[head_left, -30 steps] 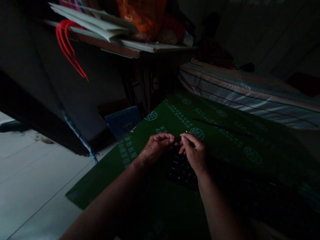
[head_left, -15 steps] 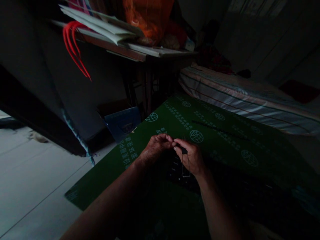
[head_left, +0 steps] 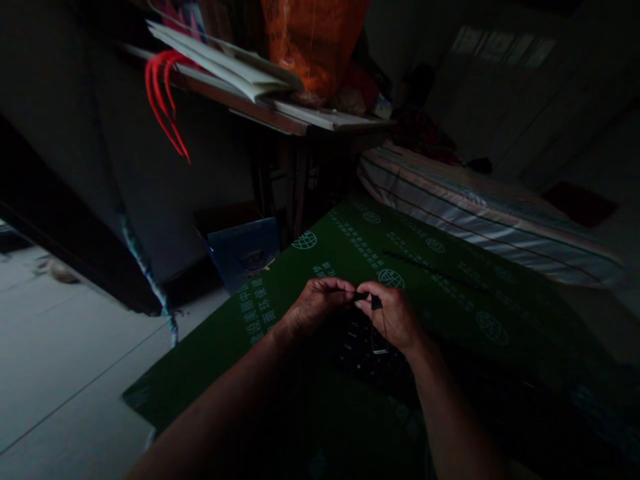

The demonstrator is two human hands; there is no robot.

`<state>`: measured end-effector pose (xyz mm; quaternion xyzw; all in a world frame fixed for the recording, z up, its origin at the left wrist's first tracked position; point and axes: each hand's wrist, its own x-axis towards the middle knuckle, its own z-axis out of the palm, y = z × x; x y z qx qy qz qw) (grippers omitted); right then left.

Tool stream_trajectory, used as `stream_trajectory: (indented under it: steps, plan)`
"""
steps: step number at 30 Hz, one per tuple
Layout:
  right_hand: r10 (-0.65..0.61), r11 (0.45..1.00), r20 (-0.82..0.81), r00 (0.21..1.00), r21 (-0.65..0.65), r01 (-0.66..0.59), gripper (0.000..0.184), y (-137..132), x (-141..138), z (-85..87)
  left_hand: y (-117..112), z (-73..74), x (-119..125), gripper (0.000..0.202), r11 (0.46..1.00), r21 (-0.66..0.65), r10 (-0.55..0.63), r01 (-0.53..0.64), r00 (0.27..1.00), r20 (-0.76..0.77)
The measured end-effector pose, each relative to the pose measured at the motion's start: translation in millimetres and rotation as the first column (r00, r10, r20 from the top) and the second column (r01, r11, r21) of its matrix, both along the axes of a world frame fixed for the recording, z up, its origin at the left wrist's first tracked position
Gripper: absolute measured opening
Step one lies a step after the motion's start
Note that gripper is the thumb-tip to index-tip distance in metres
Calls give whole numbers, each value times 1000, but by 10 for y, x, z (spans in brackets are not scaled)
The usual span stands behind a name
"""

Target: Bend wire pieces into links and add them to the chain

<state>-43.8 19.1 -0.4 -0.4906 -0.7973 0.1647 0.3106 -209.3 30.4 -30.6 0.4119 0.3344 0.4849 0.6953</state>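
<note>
My left hand (head_left: 327, 300) is closed in a pinch on one end of a small black piece (head_left: 361, 296) above the green board. The thumb and forefinger of my right hand (head_left: 393, 312) pinch the other end, close to the left fingertips. From the right hand hangs a thin wire loop (head_left: 379, 351), its top at a black block (head_left: 376, 303) against the fingers. Whether the block and the pinched piece are joined, I cannot tell. Below the hands lies a dark patch with small pale marks (head_left: 357, 365), too dim to name.
The green board (head_left: 280, 293) has pale printed globes and lettering. A thin dark strip (head_left: 435, 270) lies across its far part. Behind stand a blue box (head_left: 245, 250), a table (head_left: 295, 127) with papers and an orange bag (head_left: 315, 47), and a striped mattress (head_left: 475, 207).
Both hands sit slightly lower and further right in view, and the camera has shifted. The fingertips have parted a little, showing more of the black piece between them.
</note>
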Motion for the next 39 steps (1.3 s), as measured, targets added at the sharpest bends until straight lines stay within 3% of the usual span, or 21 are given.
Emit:
stream_trajectory:
  steps: [8, 16, 25, 32, 39]
  plan:
    - [21, 998, 28, 999, 51, -23, 15, 149, 78, 28, -1, 3, 31, 20, 999, -33, 37, -35, 999, 39]
    - [-138, 989, 23, 990, 58, 137, 15, 603, 359, -233, 27, -13, -4, 18, 994, -81, 60, -68, 993, -100]
    - [-288, 957, 203, 936, 36, 286, 19, 1016, 561, -448, 47, 3, -13, 19, 991, -116, 40, -64, 979, -202]
    - [-314, 948, 206, 927, 17, 318, 21, 1200, 618, -564, 27, 86, -3, 21, 981, -176, 41, -81, 974, -221]
    - [-326, 943, 209, 922, 2, 333, 21, 1316, 628, -613, 34, 80, -2, 20, 978, -198, 8, -63, 964, -267]
